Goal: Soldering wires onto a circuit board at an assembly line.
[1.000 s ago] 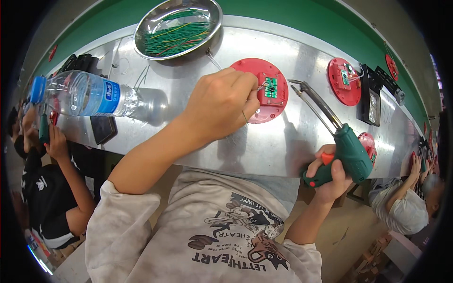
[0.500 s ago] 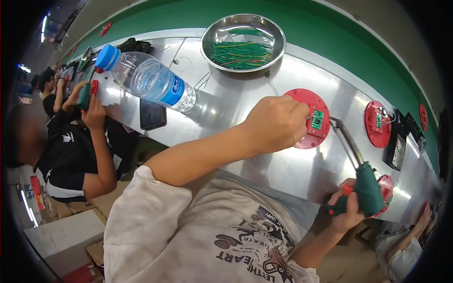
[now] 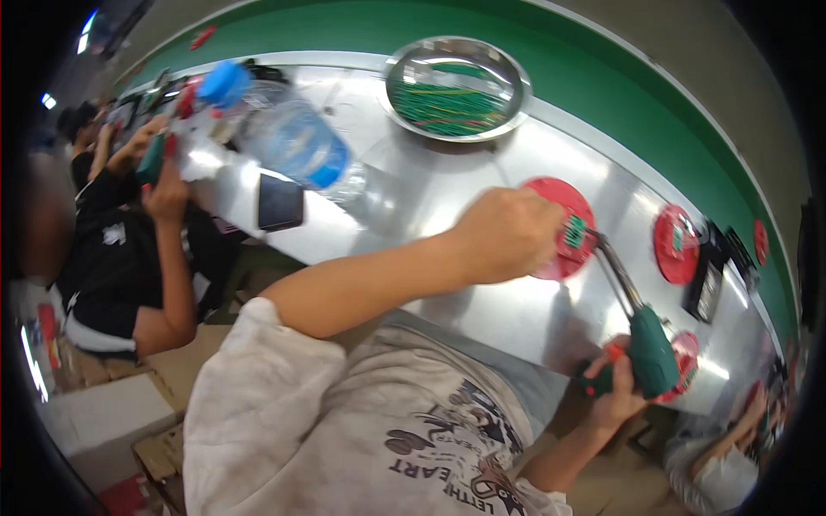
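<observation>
My left hand [image 3: 509,234] is closed in a pinch over the left part of a round red disc [image 3: 559,193]; whatever sits between its fingertips is hidden. On the disc is a small green circuit board [image 3: 575,230]. My right hand [image 3: 621,397] grips a dark green soldering gun [image 3: 652,348] with a red trigger. Its long metal barrel slants up to the left, and the bent tip is at the board's right edge, where blur hides whether they touch.
Beyond the disc stands a steel bowl [image 3: 456,129] of green wires. At left are a water bottle [image 3: 297,142] and a phone [image 3: 280,203]. More red discs [image 3: 675,243] and a black case [image 3: 705,284] lie at right. A co-worker [image 3: 112,267] sits at left, holding a similar green tool.
The soldering gun's tip has come left, closer to the green board. My left hand stays pinched over the disc. The whole view has shifted slightly and is more blurred.
</observation>
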A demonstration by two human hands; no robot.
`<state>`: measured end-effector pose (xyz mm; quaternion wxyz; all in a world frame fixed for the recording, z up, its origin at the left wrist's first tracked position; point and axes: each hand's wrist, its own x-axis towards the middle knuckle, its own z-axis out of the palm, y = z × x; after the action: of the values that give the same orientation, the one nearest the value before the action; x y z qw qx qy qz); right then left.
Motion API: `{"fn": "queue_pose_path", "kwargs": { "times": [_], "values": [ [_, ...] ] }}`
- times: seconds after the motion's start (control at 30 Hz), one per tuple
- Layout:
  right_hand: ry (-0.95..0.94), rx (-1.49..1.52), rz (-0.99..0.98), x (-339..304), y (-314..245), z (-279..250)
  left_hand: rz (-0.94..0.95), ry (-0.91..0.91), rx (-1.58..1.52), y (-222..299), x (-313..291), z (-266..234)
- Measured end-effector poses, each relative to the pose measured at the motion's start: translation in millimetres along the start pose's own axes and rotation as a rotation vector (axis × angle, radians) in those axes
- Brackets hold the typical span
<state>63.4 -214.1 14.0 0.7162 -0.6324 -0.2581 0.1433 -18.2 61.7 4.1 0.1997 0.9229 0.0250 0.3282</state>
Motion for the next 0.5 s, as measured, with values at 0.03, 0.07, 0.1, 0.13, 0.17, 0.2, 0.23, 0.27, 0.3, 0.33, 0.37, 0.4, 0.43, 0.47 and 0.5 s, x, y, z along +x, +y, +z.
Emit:
{"fn": "queue_pose_path", "kwargs": {
  "times": [0.03, 0.07, 0.1, 0.13, 0.17, 0.2, 0.23, 0.27, 0.3, 0.33, 0.37, 0.4, 0.43, 0.47, 0.5],
  "values": [
    [0.019, -0.033, -0.013, -1, 7, -6, 0.028, 0.024, 0.006, -1, 0, 4],
    [0.043, -0.027, -0.011, -2, 10, -13, 0.045, 0.011, 0.012, 1, 2, 6],
    [0.062, -0.022, -0.006, -1, 11, -17, 0.057, 0.000, 0.019, 2, 2, 7],
    [0.084, -0.017, -0.029, 0, 9, -17, 0.039, -0.005, 0.007, 4, 4, 10],
    [0.108, -0.018, -0.053, 2, 5, -16, 0.021, -0.006, -0.011, 7, 6, 11],
    [0.131, -0.018, -0.042, 3, 3, -14, 0.002, -0.034, -0.003, 7, 4, 9],
    [0.140, -0.021, -0.048, 2, 4, -12, 0.012, -0.033, -0.010, 6, 5, 8],
    [0.150, 0.017, -0.022, 2, 6, -13, 0.035, -0.007, -0.003, 7, 6, 7],
    [0.163, 0.050, 0.002, 2, 8, -13, 0.059, 0.021, -0.003, 7, 5, 6],
    [0.106, 0.069, -0.007, 3, 12, -16, 0.018, -0.006, 0.023, 7, 3, 6],
    [0.097, 0.077, -0.012, 6, 10, -8, 0.038, 0.000, -0.001, 5, 3, 3],
    [0.092, 0.075, -0.014, 8, 10, -6, 0.019, 0.010, -0.008, 3, 4, 0],
    [0.086, 0.072, -0.008, 6, 9, -7, -0.006, 0.016, -0.018, 5, 3, -2],
    [0.106, 0.051, -0.013, 3, 8, -8, 0.007, 0.017, -0.045, 7, 4, -5],
    [0.116, 0.053, -0.007, 1, 7, -9, -0.009, 0.025, -0.070, 9, 7, -7]
  ]
}}
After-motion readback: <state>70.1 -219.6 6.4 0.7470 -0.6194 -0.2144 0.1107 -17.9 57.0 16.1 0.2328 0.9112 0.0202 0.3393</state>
